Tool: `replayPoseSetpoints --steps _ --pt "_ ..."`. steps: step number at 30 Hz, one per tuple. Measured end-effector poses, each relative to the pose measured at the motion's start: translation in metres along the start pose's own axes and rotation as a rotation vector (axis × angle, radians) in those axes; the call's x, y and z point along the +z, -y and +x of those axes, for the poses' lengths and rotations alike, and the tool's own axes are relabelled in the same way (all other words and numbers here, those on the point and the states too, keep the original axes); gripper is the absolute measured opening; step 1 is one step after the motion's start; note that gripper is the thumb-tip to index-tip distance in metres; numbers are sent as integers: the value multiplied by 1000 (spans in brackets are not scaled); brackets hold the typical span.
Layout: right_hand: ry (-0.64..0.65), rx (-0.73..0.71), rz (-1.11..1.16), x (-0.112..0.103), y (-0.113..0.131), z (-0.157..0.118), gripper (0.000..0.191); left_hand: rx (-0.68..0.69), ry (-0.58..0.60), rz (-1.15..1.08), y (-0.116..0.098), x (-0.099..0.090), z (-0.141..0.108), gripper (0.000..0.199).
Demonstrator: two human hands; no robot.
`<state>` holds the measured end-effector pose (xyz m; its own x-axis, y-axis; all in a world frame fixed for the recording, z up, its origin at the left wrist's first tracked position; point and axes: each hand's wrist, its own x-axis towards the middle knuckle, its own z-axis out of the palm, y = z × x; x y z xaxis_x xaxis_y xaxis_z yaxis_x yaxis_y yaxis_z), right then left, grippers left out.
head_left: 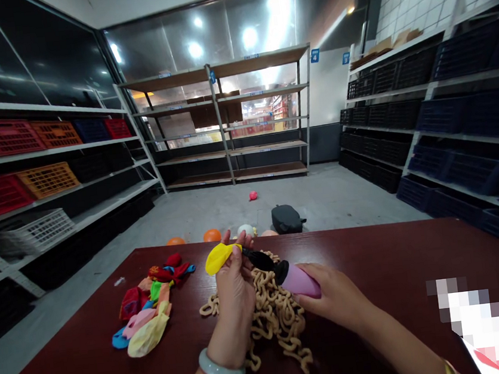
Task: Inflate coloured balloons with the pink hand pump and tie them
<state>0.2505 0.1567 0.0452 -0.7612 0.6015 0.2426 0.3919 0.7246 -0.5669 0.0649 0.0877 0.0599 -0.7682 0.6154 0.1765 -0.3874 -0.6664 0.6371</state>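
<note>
A yellow balloon (220, 257), flat and limp, is pinched in my left hand (237, 278) by its neck, around the tip of a black nozzle. My right hand (329, 292) is wrapped round a pink hand pump (300, 280), whose black nozzle end points left toward the balloon. Beneath both hands lies a tangled heap of tan rope-like coils (276, 322) on the dark red table (375, 341). To the left sits a loose pile of uninflated balloons (150, 318) in red, blue, pink, green and pale yellow.
Beyond the table's far edge, orange (212, 235) and white balloons and a dark grey bag-like object (287, 218) rest on the floor, with a small pink ball (253, 195) farther off. Shelves with crates (48, 180) stand left and right. A blurred patch (485, 316) covers the lower right.
</note>
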Motion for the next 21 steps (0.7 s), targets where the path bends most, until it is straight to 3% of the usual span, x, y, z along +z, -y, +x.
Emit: replayPoseSetpoints --steps 5,12,21 --pt "-20 -23 -13 -5 -3 0 45 -15 15 69 1 4 -7 48" --pt "-120 -39 -135 -8 -6 0 49 -135 93 41 3 3 -6 24" --pt "191 -2 325 -28 7 -3 33 -185 266 133 -6 -2 -3 17"
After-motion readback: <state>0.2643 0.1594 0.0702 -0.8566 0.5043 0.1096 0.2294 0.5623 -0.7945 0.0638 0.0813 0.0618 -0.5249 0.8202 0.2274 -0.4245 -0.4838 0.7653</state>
